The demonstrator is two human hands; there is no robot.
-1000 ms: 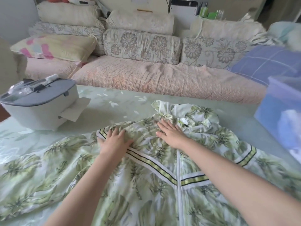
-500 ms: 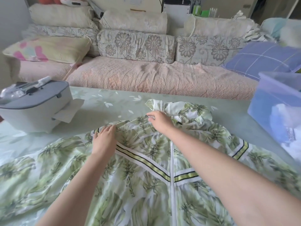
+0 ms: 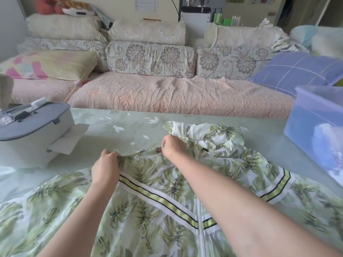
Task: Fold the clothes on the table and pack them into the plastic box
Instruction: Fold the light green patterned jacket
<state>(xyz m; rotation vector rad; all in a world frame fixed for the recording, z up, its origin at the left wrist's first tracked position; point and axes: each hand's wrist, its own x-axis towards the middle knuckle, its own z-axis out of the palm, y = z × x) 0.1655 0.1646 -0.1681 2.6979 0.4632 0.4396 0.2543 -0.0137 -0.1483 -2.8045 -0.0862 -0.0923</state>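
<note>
Pale green table (image 3: 118, 125), pink sofa (image 3: 176, 93) behind, plastic box (image 3: 306, 117) at right; left grip (image 3: 105, 167), right grip (image 3: 173, 147) both pinching leaf-print jacket (image 3: 148, 175)

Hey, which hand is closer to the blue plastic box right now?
Right. The right hand pinches the jacket near its collar, left of the plastic box; the left hand grips the jacket's shoulder, even farther left.

A grey-lidded white case (image 3: 35, 132) stands left; behind, a sofa (image 3: 167, 97) bears floral cushions (image 3: 150, 59).
</note>
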